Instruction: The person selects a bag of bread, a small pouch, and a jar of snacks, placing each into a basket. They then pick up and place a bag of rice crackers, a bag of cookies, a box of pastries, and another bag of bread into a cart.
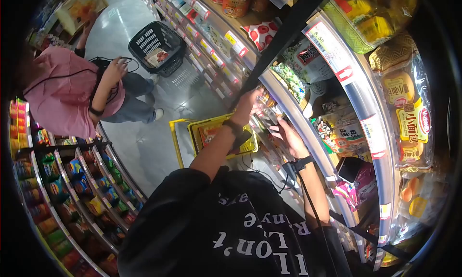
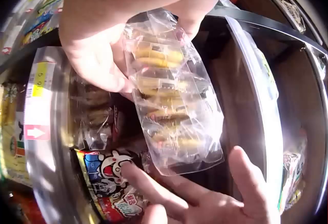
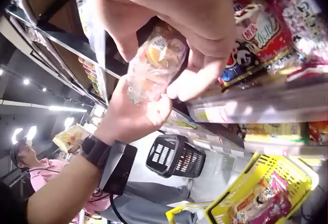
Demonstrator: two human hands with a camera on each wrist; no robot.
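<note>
A clear plastic pack of round yellow-brown cakes (image 2: 169, 96) hangs in front of the shelf, the cakes stacked in a row. My left hand (image 2: 128, 29) grips it by one end, thumb on one side and fingers on the other. Near the pack's opposite end, my right hand (image 2: 200, 198) has its fingers spread, with fingertips close to the wrapper. In the right wrist view, my right hand (image 3: 174, 24) arches over the pack (image 3: 156, 62), while the left hand (image 3: 136, 108) holds it from the other side. A cartoon-printed snack bag (image 2: 113, 180) lies on the shelf behind.
A yellow basket (image 3: 218, 214) containing packaged snacks stands low beside the shelf. In the aisle are a dark basket (image 1: 178, 60) and a person in a pink shirt (image 1: 62, 79). Shelf edges with price labels (image 1: 344, 75) run along my right; bagged bread (image 1: 411, 118) lies there.
</note>
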